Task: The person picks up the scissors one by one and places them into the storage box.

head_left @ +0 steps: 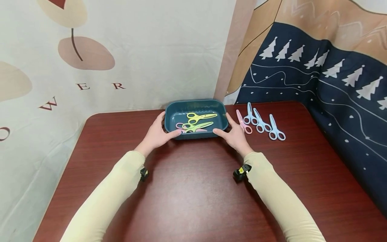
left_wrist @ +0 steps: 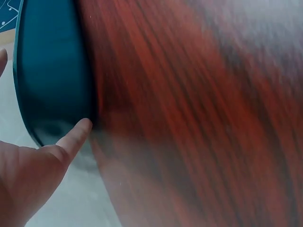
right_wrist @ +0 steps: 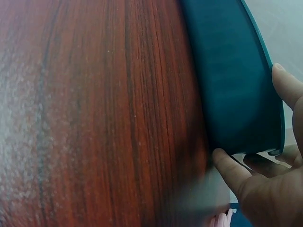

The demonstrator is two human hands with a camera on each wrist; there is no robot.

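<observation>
A teal plastic bin (head_left: 198, 135) stands at the table's back edge, and both hands grip its ends. My left hand (head_left: 156, 134) holds the left end, thumb at the front left corner. My right hand (head_left: 235, 136) grips the right end, its thumb on the front rim. Inside lie yellow scissors (head_left: 202, 117), green scissors (head_left: 196, 127) and a partly covered pink pair (head_left: 179, 125). The left wrist view shows the bin's outer wall (left_wrist: 57, 61) beside the left hand (left_wrist: 38, 165). In the right wrist view, fingers of the right hand (right_wrist: 270, 184) reach under the bin's end.
Right of the bin lie pink scissors (head_left: 243, 122) and three light blue pairs, the rightmost one (head_left: 275, 129) farthest from the bin. The dark red wooden table (head_left: 193, 188) meets a cloth backdrop (head_left: 151, 50) behind and a navy tree-print cloth (head_left: 302, 77) at the right.
</observation>
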